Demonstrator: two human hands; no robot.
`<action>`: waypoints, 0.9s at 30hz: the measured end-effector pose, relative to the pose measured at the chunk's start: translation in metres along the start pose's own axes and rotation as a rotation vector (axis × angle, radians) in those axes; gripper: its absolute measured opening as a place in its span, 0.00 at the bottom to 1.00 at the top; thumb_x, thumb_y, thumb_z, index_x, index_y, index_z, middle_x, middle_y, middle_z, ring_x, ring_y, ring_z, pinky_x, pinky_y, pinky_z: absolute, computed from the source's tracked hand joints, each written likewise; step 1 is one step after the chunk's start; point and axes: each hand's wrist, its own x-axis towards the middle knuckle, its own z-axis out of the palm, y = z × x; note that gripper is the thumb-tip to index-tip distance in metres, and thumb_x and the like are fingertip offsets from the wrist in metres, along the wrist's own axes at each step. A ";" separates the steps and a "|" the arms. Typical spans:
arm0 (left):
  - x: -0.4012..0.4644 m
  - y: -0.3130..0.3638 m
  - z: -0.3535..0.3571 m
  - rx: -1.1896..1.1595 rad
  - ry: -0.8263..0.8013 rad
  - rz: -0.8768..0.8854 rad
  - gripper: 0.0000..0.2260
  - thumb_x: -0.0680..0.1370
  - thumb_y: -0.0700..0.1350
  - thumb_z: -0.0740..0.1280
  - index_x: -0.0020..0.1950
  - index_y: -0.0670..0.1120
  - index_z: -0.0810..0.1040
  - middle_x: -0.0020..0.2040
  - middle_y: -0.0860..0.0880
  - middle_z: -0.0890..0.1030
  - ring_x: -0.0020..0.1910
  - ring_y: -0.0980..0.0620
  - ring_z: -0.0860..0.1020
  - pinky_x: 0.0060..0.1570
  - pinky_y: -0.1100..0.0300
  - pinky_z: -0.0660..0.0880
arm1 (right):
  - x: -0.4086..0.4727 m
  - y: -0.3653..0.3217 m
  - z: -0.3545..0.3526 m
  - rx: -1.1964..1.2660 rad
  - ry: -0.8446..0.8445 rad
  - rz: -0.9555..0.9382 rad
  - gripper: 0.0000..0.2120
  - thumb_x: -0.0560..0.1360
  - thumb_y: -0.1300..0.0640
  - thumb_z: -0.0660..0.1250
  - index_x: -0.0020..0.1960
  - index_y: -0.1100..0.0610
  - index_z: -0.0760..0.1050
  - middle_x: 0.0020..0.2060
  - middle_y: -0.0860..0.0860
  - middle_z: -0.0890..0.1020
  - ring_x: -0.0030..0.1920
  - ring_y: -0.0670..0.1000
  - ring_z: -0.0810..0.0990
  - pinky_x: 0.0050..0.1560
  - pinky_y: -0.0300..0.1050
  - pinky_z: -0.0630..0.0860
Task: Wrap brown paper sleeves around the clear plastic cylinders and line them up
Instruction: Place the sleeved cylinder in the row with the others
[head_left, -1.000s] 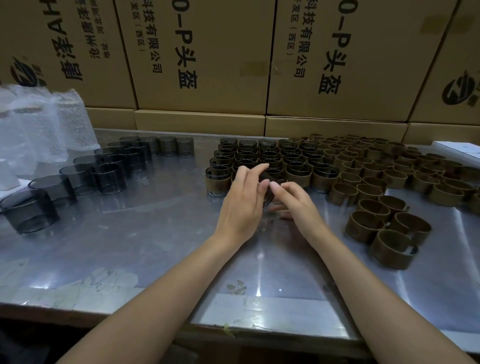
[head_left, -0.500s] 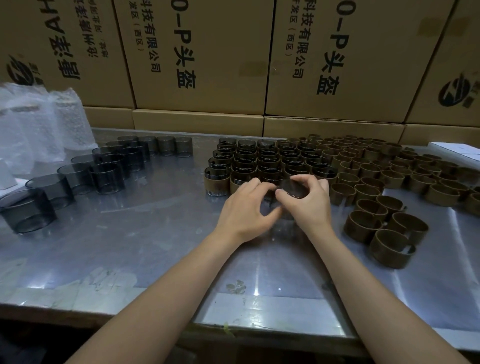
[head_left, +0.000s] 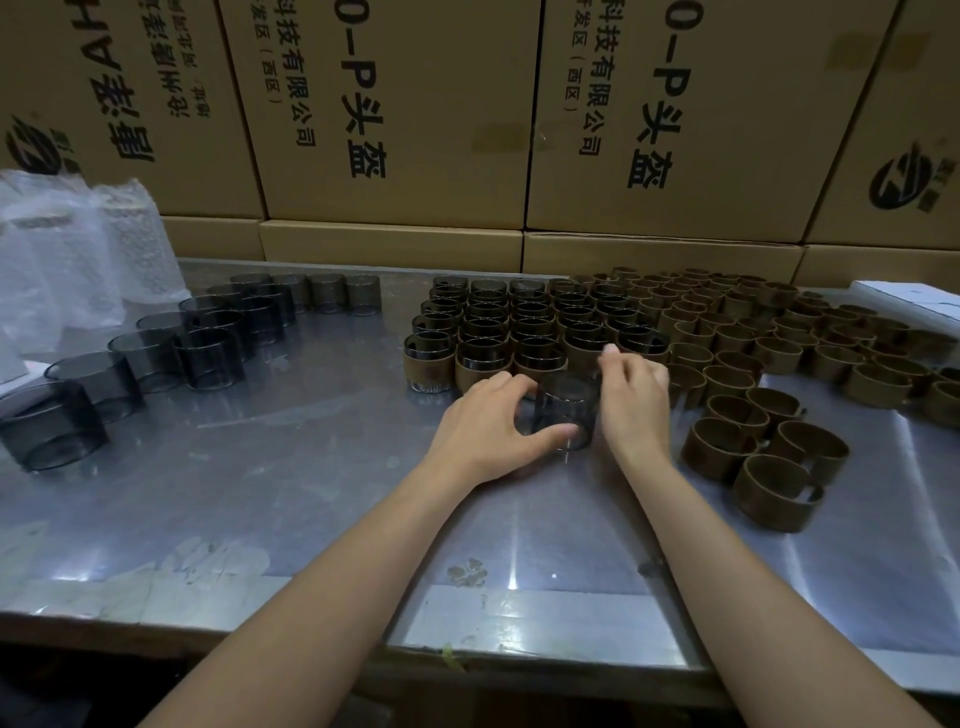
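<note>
Presently I see the left hand (head_left: 485, 428) curled round a bare clear cylinder (head_left: 566, 410) standing on the bench (head_left: 291, 483), thumb across its near wall. The right hand (head_left: 634, 397) touches its right side, fingers bent; that grip I cannot tell. Sleeved cylinders (head_left: 524, 332) stand in rows just beyond, loose paper sleeves (head_left: 769, 452) to the right, unsleeved cylinders (head_left: 208, 353) far left.
</note>
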 end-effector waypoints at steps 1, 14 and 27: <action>0.000 0.000 0.000 -0.005 -0.006 -0.004 0.25 0.71 0.69 0.64 0.58 0.52 0.74 0.44 0.57 0.70 0.46 0.58 0.68 0.41 0.60 0.66 | 0.003 0.003 -0.003 -0.088 0.010 0.042 0.18 0.82 0.46 0.53 0.58 0.54 0.76 0.67 0.52 0.67 0.57 0.49 0.71 0.53 0.42 0.60; -0.002 0.001 -0.005 -0.092 -0.060 -0.028 0.25 0.72 0.67 0.65 0.61 0.51 0.75 0.45 0.58 0.70 0.49 0.58 0.70 0.45 0.60 0.70 | 0.007 0.004 -0.008 -0.600 -0.022 0.163 0.16 0.80 0.58 0.59 0.65 0.63 0.72 0.68 0.59 0.66 0.56 0.61 0.76 0.45 0.48 0.66; -0.007 -0.002 -0.008 -0.285 -0.050 -0.059 0.25 0.73 0.69 0.58 0.56 0.52 0.78 0.45 0.59 0.73 0.46 0.61 0.73 0.45 0.62 0.71 | -0.012 -0.022 -0.015 -0.178 0.211 -0.328 0.10 0.77 0.62 0.65 0.55 0.53 0.81 0.52 0.48 0.80 0.44 0.43 0.77 0.39 0.31 0.69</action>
